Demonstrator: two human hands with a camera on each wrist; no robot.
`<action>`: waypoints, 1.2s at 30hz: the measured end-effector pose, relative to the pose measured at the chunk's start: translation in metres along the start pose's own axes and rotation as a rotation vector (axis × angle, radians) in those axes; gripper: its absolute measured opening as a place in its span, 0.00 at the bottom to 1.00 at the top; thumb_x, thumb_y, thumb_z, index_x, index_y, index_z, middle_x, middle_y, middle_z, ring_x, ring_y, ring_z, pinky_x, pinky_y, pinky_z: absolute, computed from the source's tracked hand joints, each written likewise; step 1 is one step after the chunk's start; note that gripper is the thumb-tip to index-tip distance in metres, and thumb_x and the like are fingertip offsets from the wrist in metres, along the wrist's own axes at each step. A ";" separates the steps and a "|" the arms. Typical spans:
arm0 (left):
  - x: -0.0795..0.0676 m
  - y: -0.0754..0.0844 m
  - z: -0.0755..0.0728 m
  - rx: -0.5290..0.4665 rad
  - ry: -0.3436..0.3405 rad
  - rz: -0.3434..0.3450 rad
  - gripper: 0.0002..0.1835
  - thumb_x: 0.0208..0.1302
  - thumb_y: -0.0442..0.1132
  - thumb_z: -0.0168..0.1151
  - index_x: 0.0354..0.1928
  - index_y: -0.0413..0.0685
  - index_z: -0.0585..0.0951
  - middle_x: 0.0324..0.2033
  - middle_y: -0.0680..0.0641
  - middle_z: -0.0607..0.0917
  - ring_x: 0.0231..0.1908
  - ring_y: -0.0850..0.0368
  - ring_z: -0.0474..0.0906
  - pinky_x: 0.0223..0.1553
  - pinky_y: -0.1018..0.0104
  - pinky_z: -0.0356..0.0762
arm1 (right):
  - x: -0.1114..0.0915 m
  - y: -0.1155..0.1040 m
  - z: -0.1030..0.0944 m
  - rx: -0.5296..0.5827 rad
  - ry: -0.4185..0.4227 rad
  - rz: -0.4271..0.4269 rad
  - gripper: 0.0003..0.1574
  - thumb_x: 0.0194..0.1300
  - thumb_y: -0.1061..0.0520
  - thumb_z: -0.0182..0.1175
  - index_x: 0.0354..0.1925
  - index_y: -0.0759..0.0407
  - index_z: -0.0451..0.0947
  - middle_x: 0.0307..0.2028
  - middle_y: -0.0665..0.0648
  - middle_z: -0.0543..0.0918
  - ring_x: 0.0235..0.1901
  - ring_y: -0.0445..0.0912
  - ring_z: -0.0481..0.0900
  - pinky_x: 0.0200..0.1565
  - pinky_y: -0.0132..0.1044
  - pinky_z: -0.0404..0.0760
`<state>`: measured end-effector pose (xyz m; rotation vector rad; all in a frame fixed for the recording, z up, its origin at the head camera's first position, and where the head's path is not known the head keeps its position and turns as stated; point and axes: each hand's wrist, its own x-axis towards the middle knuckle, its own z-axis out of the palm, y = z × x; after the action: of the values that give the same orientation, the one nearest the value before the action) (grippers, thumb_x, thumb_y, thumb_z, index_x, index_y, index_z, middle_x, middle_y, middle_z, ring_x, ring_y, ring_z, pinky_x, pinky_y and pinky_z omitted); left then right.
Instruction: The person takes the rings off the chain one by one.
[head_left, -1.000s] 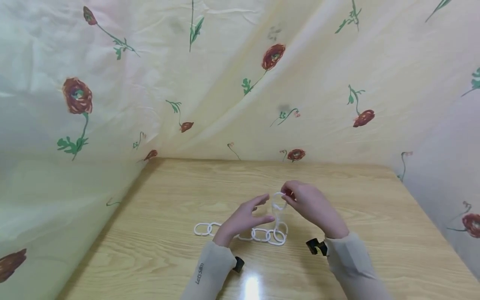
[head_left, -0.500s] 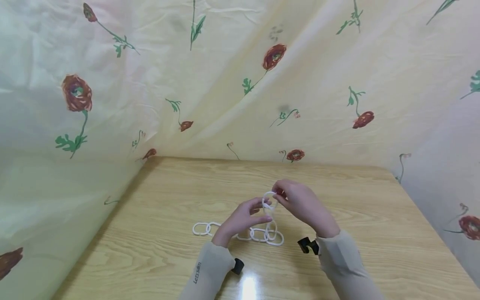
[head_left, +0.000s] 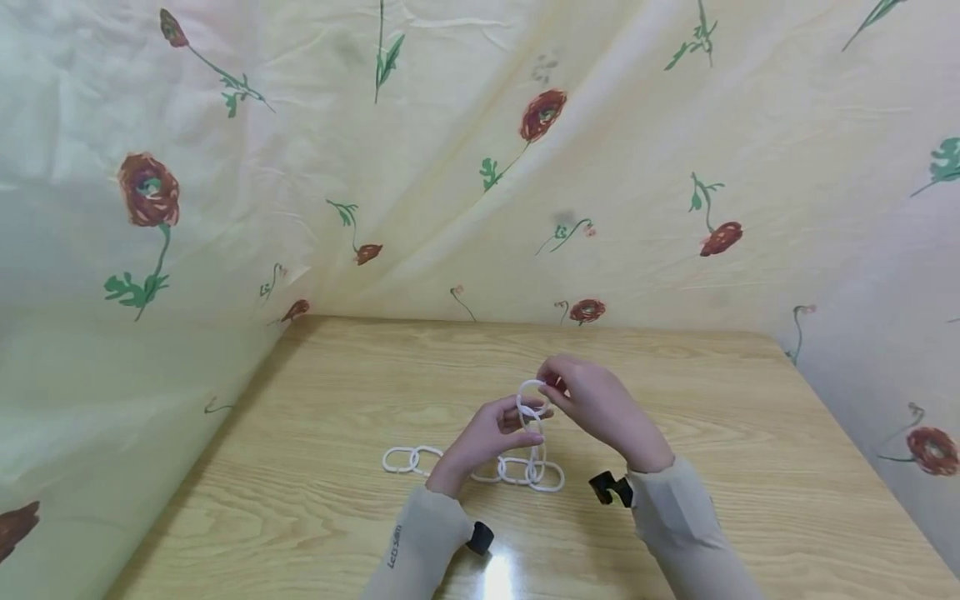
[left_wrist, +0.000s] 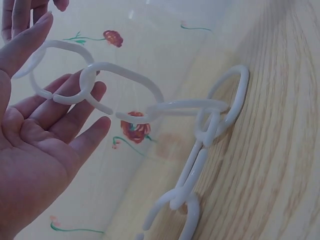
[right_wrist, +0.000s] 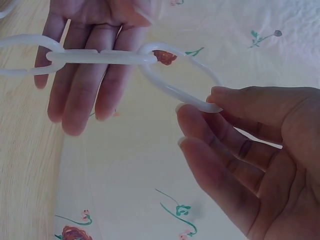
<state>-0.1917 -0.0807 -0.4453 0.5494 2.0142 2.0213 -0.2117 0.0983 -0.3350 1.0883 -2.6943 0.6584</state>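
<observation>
A chain of white plastic links (head_left: 517, 471) lies partly on the wooden table, its right end raised. Between thumb and forefinger my right hand (head_left: 592, 404) pinches the top link (right_wrist: 175, 92). Below that link hang more links (left_wrist: 125, 75), running down to the table. My left hand (head_left: 483, 437) is at the raised part, thumb apart from the fingers. Its fingers (right_wrist: 82, 95) extend behind the links in the right wrist view, not curled round them. In the head view the left forearm and hand hide part of the chain on the table.
The wooden table (head_left: 315, 400) carries the chain's left end (head_left: 397, 459). Flower-printed cloth (head_left: 450, 167) hangs behind the table and along both sides. Black camera mounts (head_left: 611, 488) stick out at both wrists.
My right hand has moved left with the top link, bringing the hanging links in among the left hand's spread thumb and fingers. The left hand has barely shifted.
</observation>
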 end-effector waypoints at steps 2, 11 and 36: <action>0.000 -0.001 0.000 -0.022 -0.012 0.012 0.27 0.63 0.33 0.64 0.63 0.37 0.70 0.59 0.35 0.78 0.63 0.34 0.71 0.56 0.67 0.79 | 0.001 0.000 0.000 0.003 -0.001 0.001 0.02 0.63 0.61 0.63 0.36 0.59 0.80 0.29 0.51 0.83 0.27 0.39 0.78 0.28 0.32 0.77; 0.001 -0.002 0.003 -0.088 -0.006 -0.008 0.27 0.62 0.29 0.64 0.62 0.31 0.68 0.55 0.31 0.80 0.61 0.30 0.71 0.55 0.66 0.80 | 0.000 -0.002 -0.002 0.031 0.004 0.010 0.03 0.64 0.61 0.63 0.37 0.60 0.80 0.31 0.52 0.84 0.30 0.41 0.80 0.30 0.35 0.80; -0.002 -0.007 0.003 -0.021 0.091 -0.052 0.15 0.63 0.32 0.63 0.48 0.30 0.74 0.32 0.55 0.82 0.37 0.64 0.83 0.39 0.76 0.81 | -0.019 0.033 0.008 0.396 0.033 0.236 0.05 0.69 0.62 0.57 0.42 0.63 0.76 0.36 0.61 0.82 0.34 0.49 0.83 0.24 0.31 0.84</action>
<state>-0.1897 -0.0783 -0.4529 0.4038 2.0336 2.0694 -0.2206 0.1270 -0.3587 0.8224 -2.7570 1.2813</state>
